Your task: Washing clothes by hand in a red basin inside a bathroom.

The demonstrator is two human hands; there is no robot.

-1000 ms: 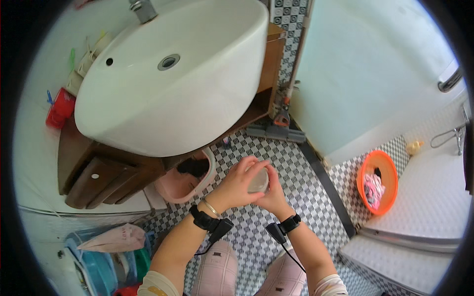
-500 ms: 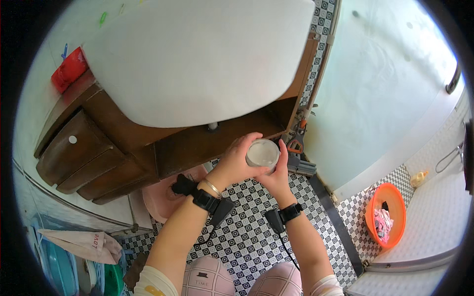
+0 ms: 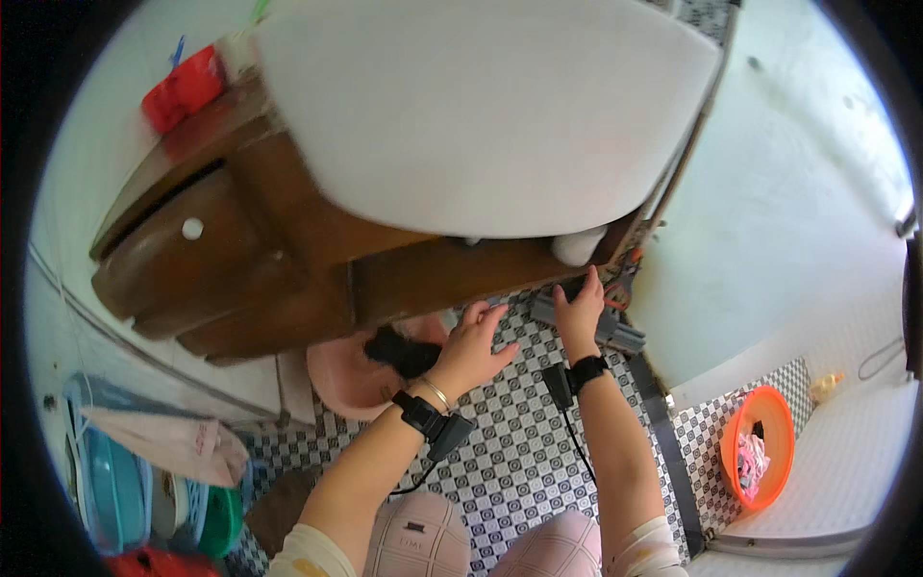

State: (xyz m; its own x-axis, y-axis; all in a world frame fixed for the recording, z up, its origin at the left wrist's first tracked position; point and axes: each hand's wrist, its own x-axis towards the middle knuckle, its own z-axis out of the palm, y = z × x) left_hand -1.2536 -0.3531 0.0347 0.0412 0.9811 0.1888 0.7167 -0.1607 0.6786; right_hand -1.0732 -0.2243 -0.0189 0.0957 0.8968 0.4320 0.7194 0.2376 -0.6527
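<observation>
Working beneath basin (image 3: 500, 106): broad white overhang — I'd keep the reach low, knuckles clear of its lip.
Brown shelf (image 3: 433, 274): narrow opening under the basin; a level approach looks best.
Pink tub (image 3: 332, 385): near the left wrist; I'd avoid knocking its rim.
Left hand (image 3: 468, 351): fingers apart, loosely curled, nothing held.
Right hand (image 3: 580, 315): thumb and fingers apart, nothing gripped, at the shelf's front edge; contact, cannot tell.
White rounded container (image 3: 579, 247): at the shelf's right end, partly hidden — just beyond the right fingertips; I judge light touches safest against tipping.
</observation>
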